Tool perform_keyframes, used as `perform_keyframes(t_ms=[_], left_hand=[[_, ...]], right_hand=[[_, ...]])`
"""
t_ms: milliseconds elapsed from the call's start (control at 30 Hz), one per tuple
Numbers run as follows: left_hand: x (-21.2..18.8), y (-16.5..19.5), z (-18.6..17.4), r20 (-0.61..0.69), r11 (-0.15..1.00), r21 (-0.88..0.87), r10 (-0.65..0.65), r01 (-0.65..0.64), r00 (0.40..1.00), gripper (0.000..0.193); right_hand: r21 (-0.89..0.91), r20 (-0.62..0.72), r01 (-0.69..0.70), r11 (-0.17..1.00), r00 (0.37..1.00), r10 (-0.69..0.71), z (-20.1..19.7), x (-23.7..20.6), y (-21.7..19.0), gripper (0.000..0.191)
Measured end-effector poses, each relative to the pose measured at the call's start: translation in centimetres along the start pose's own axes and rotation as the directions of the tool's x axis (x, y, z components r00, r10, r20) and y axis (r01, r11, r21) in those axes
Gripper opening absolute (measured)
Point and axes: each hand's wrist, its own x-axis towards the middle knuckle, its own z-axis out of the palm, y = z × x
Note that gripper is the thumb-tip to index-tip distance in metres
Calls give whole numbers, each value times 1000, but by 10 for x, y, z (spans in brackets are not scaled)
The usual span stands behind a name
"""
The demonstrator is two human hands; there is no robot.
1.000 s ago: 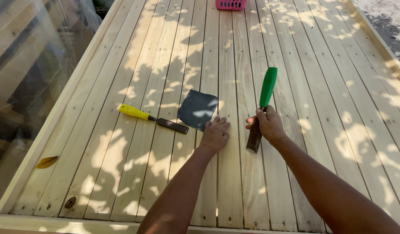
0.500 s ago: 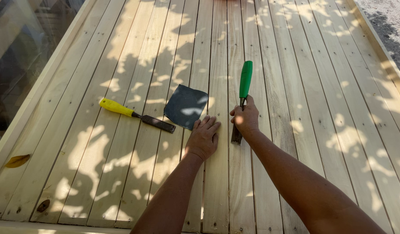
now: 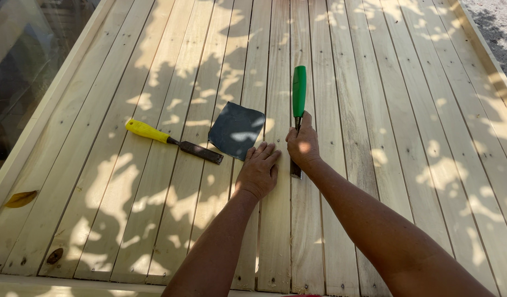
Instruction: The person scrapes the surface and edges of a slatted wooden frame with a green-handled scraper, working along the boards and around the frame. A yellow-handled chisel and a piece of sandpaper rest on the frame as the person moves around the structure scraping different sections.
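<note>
I see my right hand (image 3: 303, 147) gripping the green-handled chisel (image 3: 298, 107) pointing toward twelve o'clock on the plank deck (image 3: 407, 110), my left hand (image 3: 258, 170) pressed flat, empty, beside it at eight o'clock.

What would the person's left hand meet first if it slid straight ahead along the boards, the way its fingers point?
Probably the dark sandpaper sheet: the left hand lies flat on the wooden boards, fingers aimed at the sheet's near edge, seemingly just short of it.

Right hand (image 3: 303, 146) gripping green-handled chisel (image 3: 298, 99), left hand (image 3: 258, 171) flat on wooden planks (image 3: 374, 110)
</note>
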Motion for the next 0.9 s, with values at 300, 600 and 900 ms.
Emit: perform_keyframes(t_ms=[300,600,900], left_hand=[[0,2,0,11,1000,8,-5,5,1000,44],[0,3,-3,33,1000,19,-15,15,999,45],[1,4,-4,51,1000,4,-26,26,998,45]], right_hand=[[-93,-21,-55,994,998,53,9,9,21,49],[-90,19,-122,988,992,124,10,4,16,57],[43,21,-118,992,993,118,4,-16,11,68]])
